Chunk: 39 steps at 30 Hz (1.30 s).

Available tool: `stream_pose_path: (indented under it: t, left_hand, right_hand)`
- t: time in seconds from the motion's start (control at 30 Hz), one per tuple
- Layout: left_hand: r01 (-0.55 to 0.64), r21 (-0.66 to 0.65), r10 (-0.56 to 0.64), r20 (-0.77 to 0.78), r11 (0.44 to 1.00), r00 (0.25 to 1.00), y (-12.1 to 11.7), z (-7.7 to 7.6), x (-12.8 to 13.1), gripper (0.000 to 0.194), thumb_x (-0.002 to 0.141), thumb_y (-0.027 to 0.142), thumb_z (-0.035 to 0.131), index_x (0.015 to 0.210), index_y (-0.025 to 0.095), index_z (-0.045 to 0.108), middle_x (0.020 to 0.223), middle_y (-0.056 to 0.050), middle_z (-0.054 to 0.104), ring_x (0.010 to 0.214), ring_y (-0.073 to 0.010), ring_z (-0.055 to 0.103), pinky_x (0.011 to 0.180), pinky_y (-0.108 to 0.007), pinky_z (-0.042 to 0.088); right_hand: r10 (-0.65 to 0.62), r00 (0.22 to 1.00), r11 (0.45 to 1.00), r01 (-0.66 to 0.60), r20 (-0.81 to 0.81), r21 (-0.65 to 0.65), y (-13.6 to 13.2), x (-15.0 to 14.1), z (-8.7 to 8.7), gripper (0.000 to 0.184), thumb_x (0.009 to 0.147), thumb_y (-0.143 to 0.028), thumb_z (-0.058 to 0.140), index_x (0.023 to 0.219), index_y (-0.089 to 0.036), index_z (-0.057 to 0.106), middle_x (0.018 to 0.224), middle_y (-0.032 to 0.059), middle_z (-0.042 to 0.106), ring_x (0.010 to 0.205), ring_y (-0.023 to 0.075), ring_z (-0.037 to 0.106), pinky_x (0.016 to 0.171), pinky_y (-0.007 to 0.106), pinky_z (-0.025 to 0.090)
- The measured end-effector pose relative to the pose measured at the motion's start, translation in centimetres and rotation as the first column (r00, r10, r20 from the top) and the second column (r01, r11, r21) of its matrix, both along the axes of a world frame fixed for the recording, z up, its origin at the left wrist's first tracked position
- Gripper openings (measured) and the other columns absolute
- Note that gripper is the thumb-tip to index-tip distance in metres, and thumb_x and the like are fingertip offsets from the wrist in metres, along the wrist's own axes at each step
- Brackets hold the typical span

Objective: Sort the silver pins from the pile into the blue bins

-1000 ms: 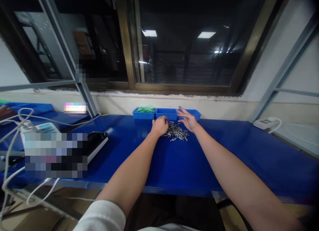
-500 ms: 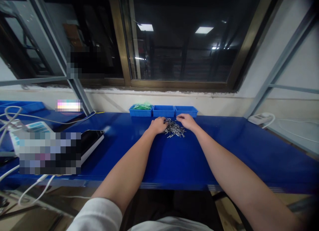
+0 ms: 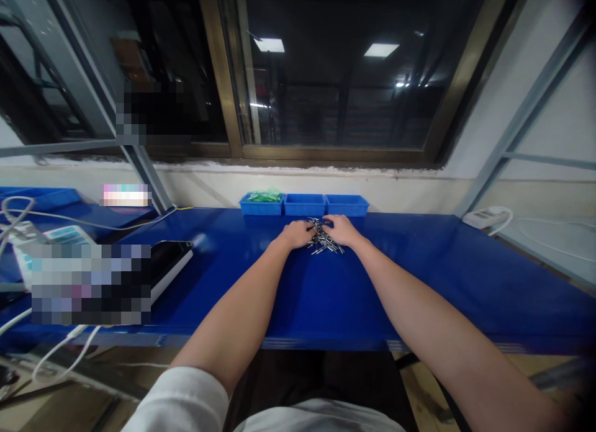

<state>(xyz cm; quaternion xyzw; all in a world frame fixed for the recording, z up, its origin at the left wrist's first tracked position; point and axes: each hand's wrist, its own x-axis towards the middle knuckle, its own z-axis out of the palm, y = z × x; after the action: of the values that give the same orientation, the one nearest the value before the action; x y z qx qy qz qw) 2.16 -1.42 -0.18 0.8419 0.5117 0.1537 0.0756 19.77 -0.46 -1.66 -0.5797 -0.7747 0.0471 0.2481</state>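
Note:
A loose pile of thin metal rods (image 3: pixel 326 244), silver and dark, lies on the blue tabletop between my hands. My left hand (image 3: pixel 298 233) rests against the left side of the pile, its thumb and fingers apart and curved around the rods. From the right, my right hand (image 3: pixel 341 228) reaches over the pile's upper right part with fingers spread and touching the rods. No rod shows lifted in either hand. Just beyond the pile stand three joined blue bins: a left bin (image 3: pixel 246 207) with green packets (image 3: pixel 264 197), a middle bin (image 3: pixel 305 206) and a right bin (image 3: pixel 347 207).
A dark-screened device (image 3: pixel 172 258), partly blurred out, sits at the left with white cables (image 3: pixel 51 351). Grey metal posts flank the blue table (image 3: pixel 326 301). A white power strip (image 3: pixel 484 217) lies at the far right. Behind the bins is a window wall.
My right hand has moved left and inward onto the rods, closer to my left hand. The left hand has barely moved. The view has shifted slightly.

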Motion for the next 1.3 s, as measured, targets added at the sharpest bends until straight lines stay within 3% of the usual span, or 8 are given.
stream_pose_path:
  t: [0.2,0.4,0.57,0.67,0.93,1.17,1.3]
  left_hand:
    - [-0.02,-0.012,0.02,0.019,1.0,1.0,-0.2,0.3,0.0,0.031,0.082,0.045,0.042,0.098,0.034,0.065,0.103,0.004,0.065,0.1,-0.0182,0.056,0.086,-0.024,0.04]
    - [-0.021,0.016,0.021,0.025,1.0,0.999,-0.3,0.4,-0.1,0.029,0.081,0.044,0.044,0.096,0.033,0.067,0.101,0.004,0.066,0.097,-0.0174,0.057,0.082,-0.022,0.042]
    - [0.003,0.05,-0.005,0.028,0.999,1.0,0.2,0.2,-0.1,0.027,0.08,0.039,0.047,0.098,0.034,0.066,0.105,0.005,0.064,0.101,-0.017,0.056,0.086,-0.022,0.04]
    - [0.024,0.081,-0.026,0.023,0.996,0.999,0.6,-0.1,-0.2,0.027,0.08,0.038,0.047,0.099,0.035,0.066,0.108,0.005,0.063,0.103,-0.0176,0.055,0.088,-0.024,0.039]
    - [0.006,0.082,-0.006,0.003,0.997,1.0,0.6,-0.3,-0.1,0.028,0.081,0.037,0.045,0.1,0.031,0.065,0.105,0.001,0.064,0.097,-0.0208,0.057,0.08,-0.028,0.043]
    - [-0.057,0.183,0.045,0.069,0.981,0.997,0.7,-0.3,0.1,0.033,0.082,0.035,0.045,0.111,0.024,0.057,0.114,-0.005,0.059,0.104,-0.0214,0.053,0.087,-0.032,0.04]
    - [-0.018,0.258,-0.014,0.124,0.966,0.992,0.6,0.0,0.1,0.029,0.082,0.034,0.045,0.105,0.022,0.059,0.107,-0.004,0.061,0.1,-0.0187,0.054,0.087,-0.029,0.039]
  right_hand:
    - [0.029,1.0,1.0,-0.029,0.01,0.011,-0.2,-0.1,0.0,0.028,0.077,-0.027,0.052,0.101,-0.02,0.064,0.105,0.0077,0.063,0.1,0.0204,0.054,0.091,0.031,0.035]
    - [0.086,0.994,0.996,-0.087,-0.073,-0.009,-0.3,0.0,0.3,0.025,0.075,-0.021,0.052,0.097,-0.016,0.064,0.085,0.0048,0.067,0.076,0.0141,0.059,0.071,0.023,0.043]
    - [0.089,0.996,0.996,-0.089,-0.01,0.003,0.0,0.1,0.1,0.033,0.076,-0.021,0.05,0.106,-0.017,0.062,0.092,0.0062,0.065,0.084,0.0163,0.057,0.078,0.025,0.041]
    - [0.086,0.996,0.996,-0.086,0.008,0.001,0.1,0.2,0.1,0.028,0.076,-0.022,0.049,0.1,-0.018,0.064,0.094,0.0074,0.064,0.086,0.0168,0.057,0.079,0.025,0.04]
    - [0.078,0.993,0.993,-0.085,-0.083,-0.08,-0.2,0.3,0.3,0.013,0.074,-0.025,0.054,0.079,-0.018,0.064,0.081,0.0038,0.066,0.072,0.0143,0.058,0.065,0.023,0.04]
    - [0.008,0.986,0.999,-0.002,-0.164,0.033,-0.3,0.1,0.7,0.016,0.077,-0.026,0.052,0.08,-0.017,0.064,0.08,0.0046,0.066,0.07,0.0137,0.056,0.065,0.023,0.038]
    - [0.008,0.981,0.995,0.011,-0.194,0.097,-0.6,-0.2,1.2,0.021,0.079,-0.029,0.047,0.075,-0.016,0.063,0.074,0.004,0.065,0.067,0.0141,0.055,0.062,0.023,0.036]
